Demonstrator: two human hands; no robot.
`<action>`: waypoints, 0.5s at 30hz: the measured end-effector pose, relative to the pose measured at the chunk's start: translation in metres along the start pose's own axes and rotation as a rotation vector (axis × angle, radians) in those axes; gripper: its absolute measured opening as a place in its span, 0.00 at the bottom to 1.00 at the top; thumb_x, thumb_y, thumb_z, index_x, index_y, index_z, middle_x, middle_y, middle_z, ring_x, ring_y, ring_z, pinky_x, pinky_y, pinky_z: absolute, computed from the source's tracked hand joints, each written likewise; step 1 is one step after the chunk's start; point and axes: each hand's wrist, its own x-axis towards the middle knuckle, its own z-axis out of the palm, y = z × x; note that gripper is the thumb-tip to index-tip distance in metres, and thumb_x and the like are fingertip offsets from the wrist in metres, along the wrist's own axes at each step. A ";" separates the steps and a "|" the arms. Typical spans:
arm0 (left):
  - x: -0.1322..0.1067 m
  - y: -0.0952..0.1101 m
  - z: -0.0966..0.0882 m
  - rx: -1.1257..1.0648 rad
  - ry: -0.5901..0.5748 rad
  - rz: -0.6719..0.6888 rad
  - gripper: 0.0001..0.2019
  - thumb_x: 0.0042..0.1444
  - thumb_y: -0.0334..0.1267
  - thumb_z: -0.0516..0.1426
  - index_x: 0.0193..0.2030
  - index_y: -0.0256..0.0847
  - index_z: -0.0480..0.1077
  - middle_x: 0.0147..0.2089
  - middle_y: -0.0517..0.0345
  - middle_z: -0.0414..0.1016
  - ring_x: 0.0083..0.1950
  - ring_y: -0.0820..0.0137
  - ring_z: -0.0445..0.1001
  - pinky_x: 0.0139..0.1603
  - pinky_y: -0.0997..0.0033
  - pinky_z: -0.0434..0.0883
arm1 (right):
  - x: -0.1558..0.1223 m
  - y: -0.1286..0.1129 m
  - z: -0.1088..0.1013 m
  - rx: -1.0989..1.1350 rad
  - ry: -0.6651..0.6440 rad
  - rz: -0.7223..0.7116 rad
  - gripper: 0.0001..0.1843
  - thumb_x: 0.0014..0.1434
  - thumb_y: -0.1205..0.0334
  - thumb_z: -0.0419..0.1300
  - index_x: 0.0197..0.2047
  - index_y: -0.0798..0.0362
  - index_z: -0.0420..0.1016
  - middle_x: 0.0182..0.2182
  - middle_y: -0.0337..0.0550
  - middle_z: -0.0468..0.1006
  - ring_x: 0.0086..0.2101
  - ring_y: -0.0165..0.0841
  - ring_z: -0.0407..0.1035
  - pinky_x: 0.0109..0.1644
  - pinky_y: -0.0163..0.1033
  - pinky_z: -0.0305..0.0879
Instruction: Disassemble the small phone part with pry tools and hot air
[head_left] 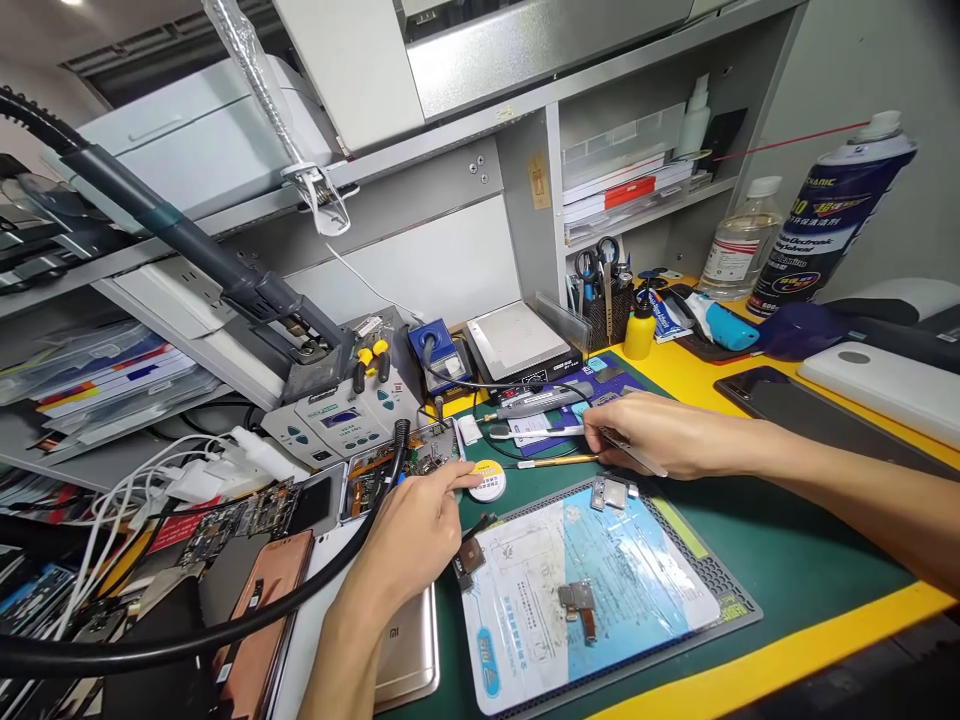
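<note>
— Where's the left hand (pixel 420 528)?
— Low on the green desk (pixel 787 560), forefinger stretched out to the rim of the little round tin (pixel 487 482), the other fingers loosely curled.
— And the right hand (pixel 660 437)?
— Further back, fingers drawn together at the end of a white pen-like tool (pixel 536 432) (gripping it or not, I cannot tell). A thin brush (pixel 559 461) lies just beside.

Bare left hand (pixel 420 530), bare right hand (pixel 660 435), bare forearms (pixel 847 490).
</note>
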 end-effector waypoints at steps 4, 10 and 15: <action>-0.001 0.000 0.000 -0.008 0.000 0.000 0.23 0.62 0.29 0.45 0.60 0.45 0.70 0.57 0.59 0.80 0.59 0.60 0.76 0.59 0.59 0.70 | -0.001 0.002 0.000 0.002 -0.005 -0.032 0.04 0.57 0.68 0.56 0.33 0.50 0.71 0.30 0.41 0.77 0.29 0.35 0.65 0.34 0.37 0.55; -0.001 0.001 0.000 -0.028 0.000 -0.006 0.22 0.63 0.30 0.46 0.59 0.45 0.70 0.57 0.58 0.80 0.58 0.58 0.76 0.58 0.57 0.70 | -0.004 0.001 -0.004 -0.010 -0.019 -0.036 0.04 0.57 0.67 0.57 0.32 0.50 0.71 0.29 0.43 0.77 0.29 0.37 0.66 0.33 0.37 0.56; -0.003 0.001 0.000 -0.053 0.005 -0.003 0.22 0.63 0.30 0.46 0.58 0.47 0.71 0.57 0.60 0.80 0.57 0.59 0.76 0.58 0.59 0.71 | -0.005 -0.002 -0.007 0.000 -0.028 -0.026 0.03 0.57 0.66 0.57 0.33 0.49 0.71 0.30 0.42 0.78 0.29 0.36 0.67 0.33 0.36 0.57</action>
